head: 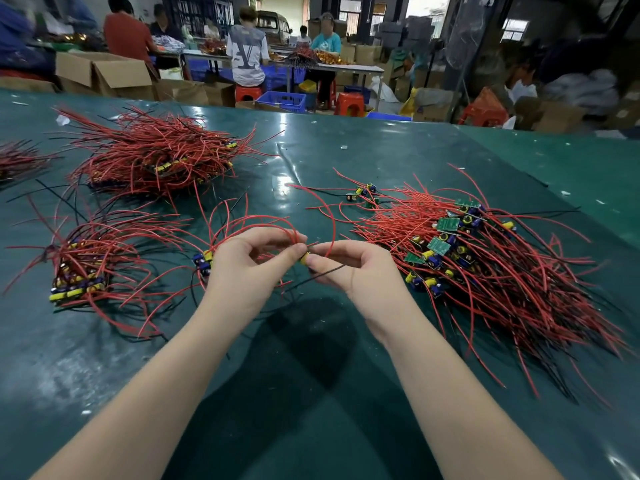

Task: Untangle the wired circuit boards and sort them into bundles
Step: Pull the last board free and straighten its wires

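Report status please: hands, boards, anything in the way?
Both hands pinching one wired board, left hand, right hand. Big tangled pile waiting at right. Red wires looping around left fingers.

— Where's the big tangled heap of red-wired green circuit boards point(485, 258)?

— At three o'clock on the table, loose and unsorted, yellow and blue parts showing among the wires.

— And the sorted ones?

— A fanned bundle of red-wired boards point(156, 157) at eleven o'clock, a smaller stacked bundle point(83, 268) at nine. One single board with a yellow part point(304, 258) sits at centre, lifted off the table, red wire arching above it.
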Tool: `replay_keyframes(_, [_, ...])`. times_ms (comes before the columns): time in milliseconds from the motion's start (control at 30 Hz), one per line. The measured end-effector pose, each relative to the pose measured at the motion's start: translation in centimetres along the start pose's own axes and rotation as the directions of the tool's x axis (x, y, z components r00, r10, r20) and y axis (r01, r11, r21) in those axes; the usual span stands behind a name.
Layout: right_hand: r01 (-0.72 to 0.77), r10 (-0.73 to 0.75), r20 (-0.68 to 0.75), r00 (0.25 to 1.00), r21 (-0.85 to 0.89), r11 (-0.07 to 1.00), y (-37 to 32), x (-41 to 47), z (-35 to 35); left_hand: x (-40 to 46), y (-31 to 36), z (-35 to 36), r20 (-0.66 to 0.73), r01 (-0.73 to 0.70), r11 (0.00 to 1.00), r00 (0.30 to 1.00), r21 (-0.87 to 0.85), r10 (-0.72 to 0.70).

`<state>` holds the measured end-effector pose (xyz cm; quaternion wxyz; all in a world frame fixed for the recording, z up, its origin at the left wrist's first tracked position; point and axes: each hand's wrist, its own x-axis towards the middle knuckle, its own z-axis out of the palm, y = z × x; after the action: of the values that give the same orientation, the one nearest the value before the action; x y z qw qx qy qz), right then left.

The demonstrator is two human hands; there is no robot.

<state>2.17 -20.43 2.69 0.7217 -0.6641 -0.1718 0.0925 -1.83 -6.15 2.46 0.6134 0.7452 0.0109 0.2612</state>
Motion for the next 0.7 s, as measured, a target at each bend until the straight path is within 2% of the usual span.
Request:
replay_keyframes(133, [-0.054, 0.048, 0.055, 0.997, 0.132, 0.990, -0.01, 0.04, 0.00, 0.11, 0.02, 0.11, -0.006, 0.136, 0.941, 0.989, -0.310, -0.145])
replay_keyframes(300, [-0.079, 0.067, 0.073, 0.995, 0.184, 0.980, -0.03, 0.04, 0.14, 0.18, 0.14, 0.01, 0.099, 0.284, 0.799, 0.957, -0.530, -0.274])
replay_keyframes(467, [-0.125, 0.118, 0.041, 0.992, 0.247, 0.961, 0.03, 0.13, 0.27, 0.14, 0.27, 0.38, 0.131, 0.301, 0.784, 0.952, -0.542, -0.275])
replay_keyframes(567, [-0.195, 0.175, 0.097, 0.980, 0.266, 0.944, 0.07, 0.09, 0.32, 0.06, 0.15, 0.53, 0.125, 0.282, 0.817, 0.959, -0.503, -0.254])
replay_keyframes(700, [-0.200, 0.179, 0.127, 0.976, 0.187, 0.962, 0.17, -0.09, 0.36, 0.05, 0.22, 0.70, 0.151, 0.291, 0.853, 0.956, -0.434, -0.250])
